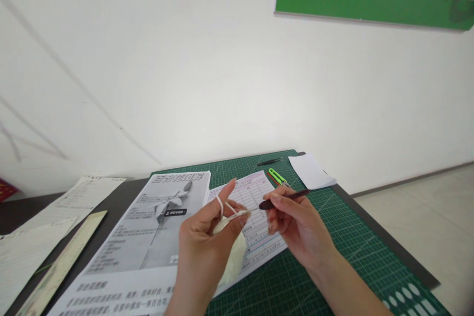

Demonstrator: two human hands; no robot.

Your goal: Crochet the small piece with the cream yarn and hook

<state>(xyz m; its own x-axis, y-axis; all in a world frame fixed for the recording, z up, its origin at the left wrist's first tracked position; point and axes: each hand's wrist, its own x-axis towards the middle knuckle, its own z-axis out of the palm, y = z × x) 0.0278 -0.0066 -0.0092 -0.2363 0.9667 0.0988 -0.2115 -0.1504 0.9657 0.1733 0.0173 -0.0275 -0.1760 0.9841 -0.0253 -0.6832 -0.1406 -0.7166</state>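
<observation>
White yarn (pixel 219 203) loops over the raised index finger of my left hand (pixel 211 237), whose thumb and other fingers pinch the yarn work. My right hand (pixel 296 222) holds a dark-handled crochet hook (pixel 267 204) like a pen. Its thin metal shaft points left and reaches the yarn at my left fingertips. The small stitches there are partly hidden by the fingers. A pale yarn ball (pixel 234 261) sits behind and below my left hand, on a printed chart sheet (pixel 262 237).
A printed flower sheet (pixel 129 237) lies left on the green cutting mat (pixel 355 242). Further left are a ruler (pixel 66 261) and handwritten papers (pixel 70 202). Behind my right hand are green snips (pixel 277 177), a dark slim tool (pixel 269 162) and white paper (pixel 311 171). A wall rises behind.
</observation>
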